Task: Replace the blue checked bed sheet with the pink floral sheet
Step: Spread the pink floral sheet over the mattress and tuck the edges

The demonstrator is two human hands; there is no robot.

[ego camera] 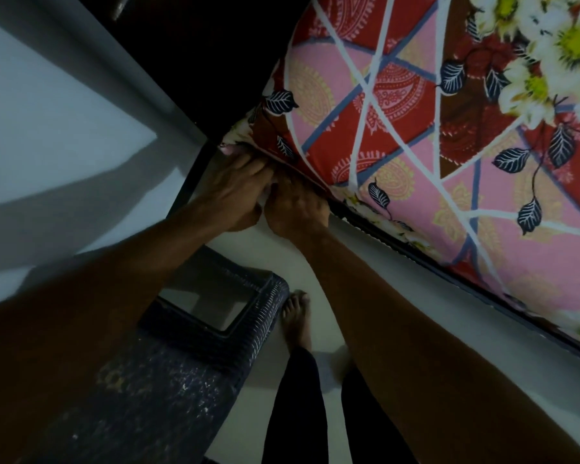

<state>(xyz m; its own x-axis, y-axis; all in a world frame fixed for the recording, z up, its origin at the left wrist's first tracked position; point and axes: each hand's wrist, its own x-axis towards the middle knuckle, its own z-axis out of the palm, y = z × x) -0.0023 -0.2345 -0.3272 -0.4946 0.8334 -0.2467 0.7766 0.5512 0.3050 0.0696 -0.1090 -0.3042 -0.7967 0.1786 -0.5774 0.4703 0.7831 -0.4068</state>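
the pink floral sheet [416,135] lies spread over the mattress, filling the right and far part of the view; its edge hangs down the near side above the dark bed frame [382,237]; the blue checked sheet is nowhere in view, so the job looks to be at the tucking stage; both hands meet at the left corner of the bed; the left hand [238,192] has its fingers closed round a bunch of the sheet's corner, with a pale fold showing between the two hands; the right hand [297,209], touching the left, curls its fingers in under the hem, tips hidden, so i cannot tell whether it holds cloth or only pushes; the sheet should be light, soft and limp, creasing and sliding rather than resisting; best taken at the hem and corner, drawn taut, then pressed under the mattress, which is likely the heavy part; a dark woven stool [215,316] stands near on the floor, beside a bare foot [297,316].
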